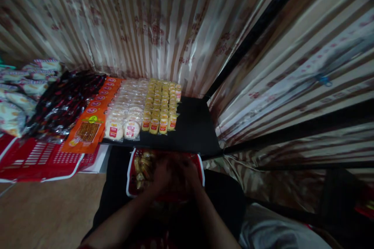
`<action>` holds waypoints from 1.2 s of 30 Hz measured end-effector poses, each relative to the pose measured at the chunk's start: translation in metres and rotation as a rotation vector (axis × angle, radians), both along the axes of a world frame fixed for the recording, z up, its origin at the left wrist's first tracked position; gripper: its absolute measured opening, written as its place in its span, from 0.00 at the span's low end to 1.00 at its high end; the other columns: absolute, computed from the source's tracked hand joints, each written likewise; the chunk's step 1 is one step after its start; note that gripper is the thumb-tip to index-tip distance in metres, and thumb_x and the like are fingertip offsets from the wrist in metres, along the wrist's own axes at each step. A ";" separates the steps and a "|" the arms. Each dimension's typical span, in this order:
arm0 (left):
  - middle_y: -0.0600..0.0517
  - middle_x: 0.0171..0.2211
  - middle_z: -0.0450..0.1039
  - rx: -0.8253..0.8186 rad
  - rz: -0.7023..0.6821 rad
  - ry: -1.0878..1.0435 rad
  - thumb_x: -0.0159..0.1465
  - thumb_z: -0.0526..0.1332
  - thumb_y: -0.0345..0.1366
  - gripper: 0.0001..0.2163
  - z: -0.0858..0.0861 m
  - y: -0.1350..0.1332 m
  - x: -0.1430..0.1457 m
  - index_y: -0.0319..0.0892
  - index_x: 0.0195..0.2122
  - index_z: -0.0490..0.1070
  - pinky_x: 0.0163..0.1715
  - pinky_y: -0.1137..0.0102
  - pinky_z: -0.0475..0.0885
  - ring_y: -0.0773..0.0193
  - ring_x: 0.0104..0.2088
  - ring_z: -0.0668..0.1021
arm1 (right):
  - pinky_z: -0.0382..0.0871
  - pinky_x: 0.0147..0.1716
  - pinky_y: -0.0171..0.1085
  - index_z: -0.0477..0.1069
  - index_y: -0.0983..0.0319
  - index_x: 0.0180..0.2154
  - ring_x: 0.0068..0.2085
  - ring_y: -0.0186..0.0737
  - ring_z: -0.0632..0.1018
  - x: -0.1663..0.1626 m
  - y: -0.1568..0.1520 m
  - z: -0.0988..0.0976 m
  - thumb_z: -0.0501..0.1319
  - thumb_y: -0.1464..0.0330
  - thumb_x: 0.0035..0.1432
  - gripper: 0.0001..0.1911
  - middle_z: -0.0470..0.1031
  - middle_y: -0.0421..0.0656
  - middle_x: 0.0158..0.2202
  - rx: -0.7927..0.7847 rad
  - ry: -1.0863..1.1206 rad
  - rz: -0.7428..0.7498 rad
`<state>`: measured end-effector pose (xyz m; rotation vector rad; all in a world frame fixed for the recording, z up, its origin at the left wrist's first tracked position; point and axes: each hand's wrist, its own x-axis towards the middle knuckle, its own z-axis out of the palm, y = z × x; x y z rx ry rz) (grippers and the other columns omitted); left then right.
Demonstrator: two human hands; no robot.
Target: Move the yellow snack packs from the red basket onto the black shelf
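A red basket with a white rim (127, 179) rests on my lap, just below the shelf's front edge. Both of my hands reach down into it. My left hand (163, 172) is beside several yellow-wrapped snacks (143, 169) in the basket's left part. Close to it on the right is my right hand (188, 169). Deep shadow and blur hide the fingers of both, so what they touch or hold does not show. On the black shelf above, rows of similar yellow-wrapped snacks (159, 109) stand lined up.
Left of those rows, the black shelf (198, 124) carries round white crackers in clear wrappers (128, 113), orange snack packets (90, 122), dark shiny packets (64, 105) and pale bags (26, 85). Another red basket (43, 159) is at lower left. Striped curtain (140, 19) hangs behind.
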<state>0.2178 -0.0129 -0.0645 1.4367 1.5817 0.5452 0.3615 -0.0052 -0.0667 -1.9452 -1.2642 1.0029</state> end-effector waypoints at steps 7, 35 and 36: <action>0.47 0.53 0.68 -0.081 0.038 -0.219 0.60 0.53 0.35 0.18 0.024 -0.006 -0.021 0.40 0.51 0.64 0.54 0.68 0.62 0.61 0.53 0.70 | 0.63 0.24 0.31 0.66 0.61 0.22 0.22 0.32 0.69 0.007 -0.013 0.047 0.67 0.57 0.37 0.17 0.68 0.35 0.18 0.003 0.438 0.061; 0.46 0.50 0.66 0.140 0.216 -0.236 0.57 0.51 0.26 0.16 0.110 0.025 0.041 0.42 0.46 0.65 0.47 0.71 0.69 0.66 0.42 0.75 | 0.73 0.36 0.40 0.67 0.61 0.40 0.33 0.41 0.78 0.012 0.029 0.096 0.64 0.59 0.41 0.23 0.76 0.44 0.32 0.377 0.375 -0.169; 0.46 0.51 0.65 0.169 0.218 -0.226 0.57 0.50 0.26 0.17 0.114 0.029 0.041 0.42 0.48 0.65 0.50 0.71 0.67 0.66 0.44 0.74 | 0.73 0.36 0.40 0.68 0.61 0.41 0.34 0.42 0.78 0.014 0.040 0.098 0.64 0.59 0.42 0.23 0.76 0.44 0.33 0.386 0.357 -0.161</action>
